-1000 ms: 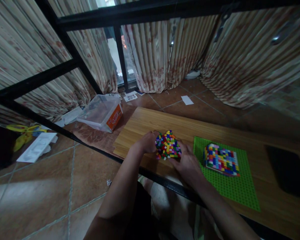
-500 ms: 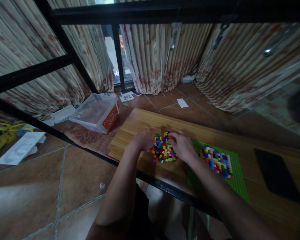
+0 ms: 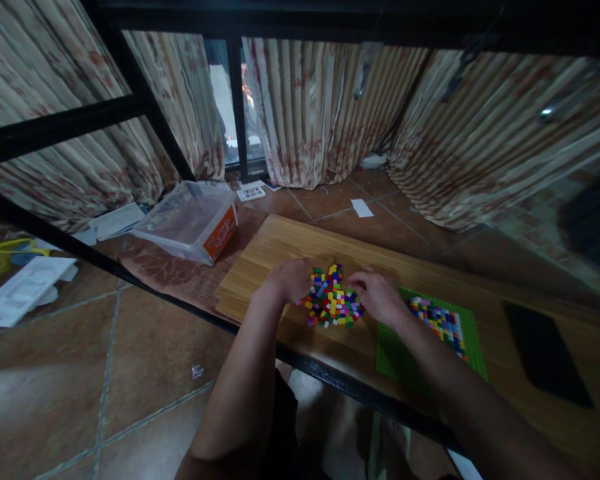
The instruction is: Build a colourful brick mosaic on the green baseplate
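Observation:
A loose pile of small colourful toy bricks [image 3: 334, 303] lies on the wooden board between my hands. My left hand [image 3: 290, 280] rests at the pile's left edge; its fingers point down and are mostly hidden behind the back of the hand. Just off the pile's upper right side, my right hand [image 3: 377, 293] has thumb and fingertips drawn together in a pinch; whatever is between them is too small to make out. Behind my right wrist, a multicoloured block built of bricks [image 3: 437, 320] sits on a green baseplate [image 3: 473, 333], both partly covered by my forearm.
A dark flat slab [image 3: 545, 353] lies on the wooden board [image 3: 285, 233] at the right. A black metal bar [image 3: 330, 377] runs along the near edge. On the floor are a clear plastic bin [image 3: 185, 223] with an orange label, a white tray [image 3: 25, 290] and papers.
My right hand has left the pile's right side, reached its upper part with fingers pinching, then drawn slightly right off it. My left hand stays by the left edge. The view has shifted a little.

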`<state>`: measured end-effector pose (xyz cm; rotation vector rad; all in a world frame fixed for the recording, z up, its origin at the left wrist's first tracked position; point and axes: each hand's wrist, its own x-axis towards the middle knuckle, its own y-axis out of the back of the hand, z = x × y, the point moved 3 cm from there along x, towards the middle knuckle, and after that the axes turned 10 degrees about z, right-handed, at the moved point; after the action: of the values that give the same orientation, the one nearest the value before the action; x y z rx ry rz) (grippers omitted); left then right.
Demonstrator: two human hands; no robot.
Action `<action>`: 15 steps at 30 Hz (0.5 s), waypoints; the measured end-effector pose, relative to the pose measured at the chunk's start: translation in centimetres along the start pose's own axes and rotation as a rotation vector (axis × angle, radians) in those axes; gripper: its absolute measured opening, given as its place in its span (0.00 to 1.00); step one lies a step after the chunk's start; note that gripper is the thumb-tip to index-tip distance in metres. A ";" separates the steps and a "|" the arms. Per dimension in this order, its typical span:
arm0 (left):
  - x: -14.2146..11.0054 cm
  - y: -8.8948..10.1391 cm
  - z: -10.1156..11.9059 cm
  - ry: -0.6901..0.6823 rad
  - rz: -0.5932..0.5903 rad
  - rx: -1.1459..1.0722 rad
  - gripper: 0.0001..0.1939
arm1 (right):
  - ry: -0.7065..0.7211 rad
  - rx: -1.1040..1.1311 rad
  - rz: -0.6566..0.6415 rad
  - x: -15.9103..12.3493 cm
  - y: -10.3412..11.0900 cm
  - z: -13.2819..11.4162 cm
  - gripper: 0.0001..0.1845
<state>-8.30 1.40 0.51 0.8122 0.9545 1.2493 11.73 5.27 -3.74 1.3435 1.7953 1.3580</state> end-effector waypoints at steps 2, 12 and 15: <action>-0.1 0.1 0.1 0.005 0.005 -0.011 0.24 | -0.024 -0.006 0.017 0.0 0.2 -0.1 0.13; -0.2 0.6 0.9 -0.048 0.035 -0.058 0.22 | -0.036 0.158 0.088 -0.9 -0.6 -3.4 0.12; -0.2 0.5 1.0 -0.075 0.042 -0.053 0.21 | 0.027 0.106 0.063 -0.7 -1.1 -3.8 0.15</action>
<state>-7.63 1.25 1.38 0.8354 0.8441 1.2668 8.34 3.08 -3.43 1.4553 1.8809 1.3356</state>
